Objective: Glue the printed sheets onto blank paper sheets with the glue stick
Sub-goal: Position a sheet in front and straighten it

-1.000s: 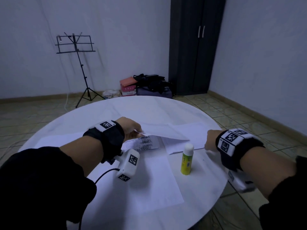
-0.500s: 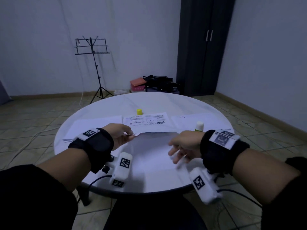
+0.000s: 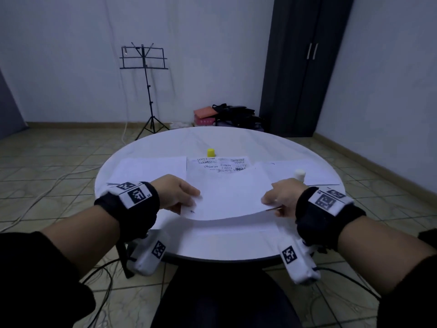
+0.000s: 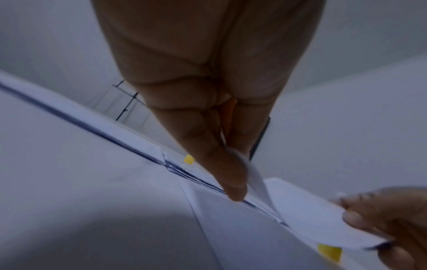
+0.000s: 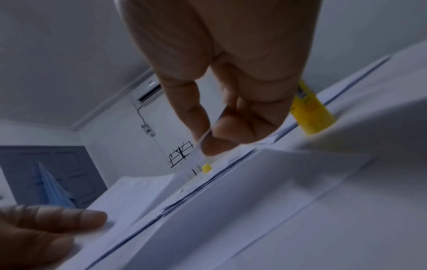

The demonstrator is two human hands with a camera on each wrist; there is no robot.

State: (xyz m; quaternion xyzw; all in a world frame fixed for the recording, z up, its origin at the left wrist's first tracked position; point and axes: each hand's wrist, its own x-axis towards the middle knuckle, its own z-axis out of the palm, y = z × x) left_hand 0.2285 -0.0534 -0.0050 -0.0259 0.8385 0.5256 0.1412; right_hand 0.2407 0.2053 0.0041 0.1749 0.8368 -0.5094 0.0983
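Note:
Both hands hold one white sheet (image 3: 227,192) by its near corners, with the near edge lifted and bowed. Upside-down printed text (image 3: 220,165) shows at its far end. My left hand (image 3: 190,198) pinches the near left corner, seen close in the left wrist view (image 4: 242,175). On the near right corner my right hand (image 3: 268,201) pinches too (image 5: 208,138). A blank sheet (image 3: 236,227) lies flat under the held one. The yellow glue stick (image 3: 299,175) with its white top stands just beyond my right hand (image 5: 309,113).
A small yellow cap (image 3: 211,152) stands beyond the sheets. More blank sheets lie at the left (image 3: 151,169) and right (image 3: 312,169) of the round white table (image 3: 189,247). A music stand (image 3: 144,60) and dark wardrobe (image 3: 305,67) are by the far wall.
My right hand came in from beside the glue stick and took the sheet's near right corner. The sheet, held by my left hand before, now spans both hands.

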